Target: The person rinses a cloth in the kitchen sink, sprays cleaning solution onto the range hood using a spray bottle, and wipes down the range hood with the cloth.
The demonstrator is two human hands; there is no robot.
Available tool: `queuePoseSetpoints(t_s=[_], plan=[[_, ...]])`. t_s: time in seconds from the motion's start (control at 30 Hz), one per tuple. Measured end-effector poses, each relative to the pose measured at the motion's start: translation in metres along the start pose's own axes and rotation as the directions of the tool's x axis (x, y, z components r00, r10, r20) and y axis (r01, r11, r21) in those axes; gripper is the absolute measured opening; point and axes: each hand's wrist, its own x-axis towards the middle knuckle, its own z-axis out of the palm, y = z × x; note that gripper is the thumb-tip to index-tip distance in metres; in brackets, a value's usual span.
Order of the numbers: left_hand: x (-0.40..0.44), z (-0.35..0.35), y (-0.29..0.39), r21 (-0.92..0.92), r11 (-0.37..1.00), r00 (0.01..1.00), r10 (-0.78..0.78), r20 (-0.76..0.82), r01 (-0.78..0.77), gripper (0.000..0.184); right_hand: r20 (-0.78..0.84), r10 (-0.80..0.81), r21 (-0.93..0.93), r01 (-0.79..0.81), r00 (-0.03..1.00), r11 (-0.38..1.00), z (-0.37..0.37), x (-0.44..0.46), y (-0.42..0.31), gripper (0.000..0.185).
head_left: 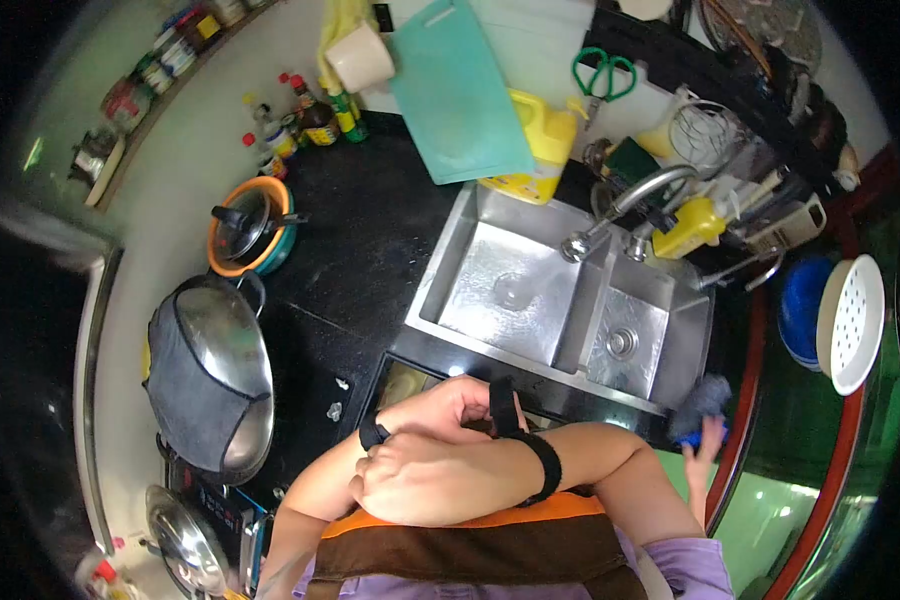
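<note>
Narrow black fabric strap [373, 434] worn at wrist of left hand [455, 405], near side of steel double sink [510, 255]; touched by right hand [407, 480]. Fingers curled on both; grip can't be told.

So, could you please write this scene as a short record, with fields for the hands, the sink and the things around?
Right hand: at the left wrist, by its black band; grip unclear
Left hand: beyond the right hand, fingers bent
Another person's hand: right, by a blue-grey item
Sink: steel, two bowls, tap above
Left side: metal pan, grey cloth over it
Behind sink: teal board, partly covering yellow jug
</note>
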Motion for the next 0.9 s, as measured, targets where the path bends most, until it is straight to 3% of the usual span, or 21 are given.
queuePoseSetpoints(t_s=[0.03, 0.1, 0.13, 0.23, 0.3, 0.4, 0.5, 0.53, 0.6, 0.63, 0.67, 0.7, 0.73, 0.77, 0.8, 0.83, 0.87, 0.9], plan=[[0.003, -0.001, 0.001, -0.005, 1.0, 1.0, -0.011, 0.023, 0.012, 0.03, -0.01, 0.213, -0.1, -0.213, 0.977, 0.972, 0.016, -0.019, 0.078, 0.067], [0.009, -0.004, 0.004, -0.165, 0.972, 0.984, -0.158, 0.077, 0.169, 0.029, -0.063, 0.234, -0.119, -0.24, 0.97, 0.963, 0.05, -0.014, 0.085, 0.085], [0.009, -0.008, 0.0, -0.145, 0.965, 0.974, -0.21, 0.082, 0.22, 0.028, -0.063, 0.222, -0.125, -0.229, 0.973, 0.965, 0.054, -0.014, 0.089, 0.084], [0.021, -0.008, 0.002, -0.161, 0.976, 0.984, -0.124, 0.131, 0.144, 0.025, -0.045, 0.191, -0.156, -0.196, 0.98, 0.968, 0.054, -0.015, 0.096, 0.087], [0.025, -0.008, 0.001, -0.207, 0.956, 0.974, -0.181, 0.137, 0.206, 0.024, -0.016, 0.213, -0.227, -0.211, 0.977, 0.951, 0.059, -0.01, 0.107, 0.091], [0.029, -0.018, -0.006, -0.143, 0.964, 0.965, -0.202, 0.169, 0.226, 0.023, 0.144, 0.303, -0.186, -0.275, 0.942, 0.943, 0.039, 0.003, 0.106, 0.098], [0.038, -0.027, -0.005, -0.033, 0.973, 0.953, -0.218, 0.212, 0.23, 0.024, 0.429, 0.502, -0.128, -0.499, 0.751, 0.857, -0.017, 0.011, 0.063, 0.102], [0.04, -0.032, -0.007, 0.024, 0.979, 0.946, -0.203, 0.253, 0.203, 0.025, 0.387, 0.539, -0.141, -0.529, 0.748, 0.836, -0.015, 0.004, 0.058, 0.099], [0.043, -0.035, -0.007, 0.08, 0.981, 0.937, -0.191, 0.293, 0.175, 0.026, 0.018, 0.579, -0.063, -0.577, 0.815, 0.815, 0.02, -0.03, 0.059, 0.087], [0.044, -0.032, -0.006, -0.017, 0.981, 0.938, -0.181, 0.297, 0.194, 0.026, -0.083, 0.508, -0.016, -0.511, 0.858, 0.86, 0.028, -0.042, 0.039, 0.078], [0.044, -0.03, -0.004, -0.114, 0.971, 0.941, -0.168, 0.294, 0.209, 0.027, -0.125, 0.375, -0.004, -0.378, 0.919, 0.926, 0.025, -0.027, -0.027, 0.069], [0.045, -0.028, -0.002, -0.113, 0.972, 0.946, -0.167, 0.278, 0.204, 0.027, -0.124, 0.129, 0.026, -0.127, 0.984, 0.992, 0.016, -0.005, -0.118, 0.059], [0.046, -0.027, 0.001, -0.147, 0.967, 0.942, -0.158, 0.297, 0.209, 0.029, -0.065, -0.318, 0.135, 0.324, 0.946, 0.936, -0.004, 0.018, -0.237, 0.05], [0.046, -0.026, 0.004, -0.179, 0.961, 0.939, -0.147, 0.31, 0.209, 0.031, -0.09, -0.795, 0.396, 0.754, 0.6, 0.524, -0.027, 0.046, -0.372, 0.04], [0.045, -0.025, 0.005, -0.209, 0.953, 0.942, -0.15, 0.299, 0.218, 0.035, -0.176, -0.9, 0.472, 0.837, 0.398, 0.277, -0.039, 0.057, -0.435, 0.031], [0.044, -0.02, 0.011, -0.205, 0.947, 0.946, -0.191, 0.261, 0.248, 0.037, -0.255, -0.928, 0.505, 0.856, 0.272, 0.113, -0.046, 0.063, -0.475, 0.022], [0.044, -0.021, 0.007, -0.223, 0.954, 0.955, -0.14, 0.263, 0.201, 0.035, -0.782, -0.414, 0.422, 0.884, 0.466, 0.2, -0.015, 0.064, -0.525, 0.012], [0.044, -0.024, 0.004, -0.243, 0.958, 0.96, -0.087, 0.265, 0.154, 0.033, -0.774, -0.432, 0.433, 0.885, 0.463, 0.171, -0.021, 0.065, -0.521, 0.012]])
